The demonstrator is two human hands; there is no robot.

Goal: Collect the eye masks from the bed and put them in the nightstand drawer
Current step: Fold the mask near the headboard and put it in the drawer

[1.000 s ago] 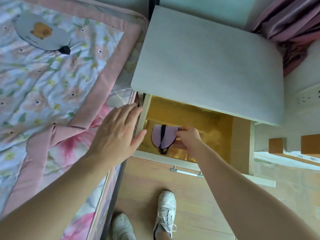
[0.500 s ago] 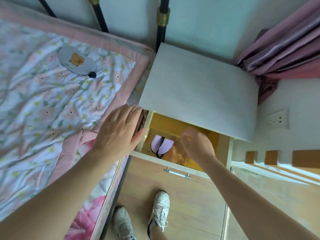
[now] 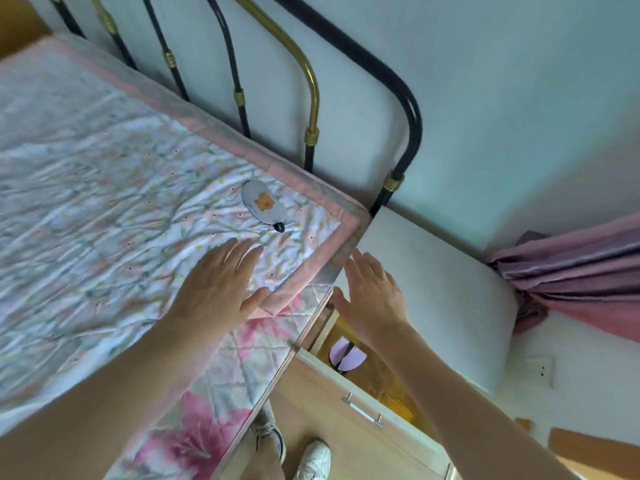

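One eye mask [image 3: 263, 203] lies on the bed [image 3: 104, 188]; another [image 3: 347, 356] in the nightstand drawer [image 3: 363, 393] right of it.

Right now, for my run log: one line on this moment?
left hand open over bed | right hand empty | lilac mask in drawer | grey mask on bed

A metal headboard [image 3: 311, 98] with black bars and brass-coloured curved tubes stands against a pale blue-green wall [image 3: 502, 98]. At the right edge a pink-purple curtain [image 3: 571, 278] hangs bunched up, close to the wall. Below it a white wall socket [image 3: 540, 370] is set in the wall. At the bottom, two white sneakers [image 3: 311, 459] stand on the light wooden floor [image 3: 588, 452], just beside each other.
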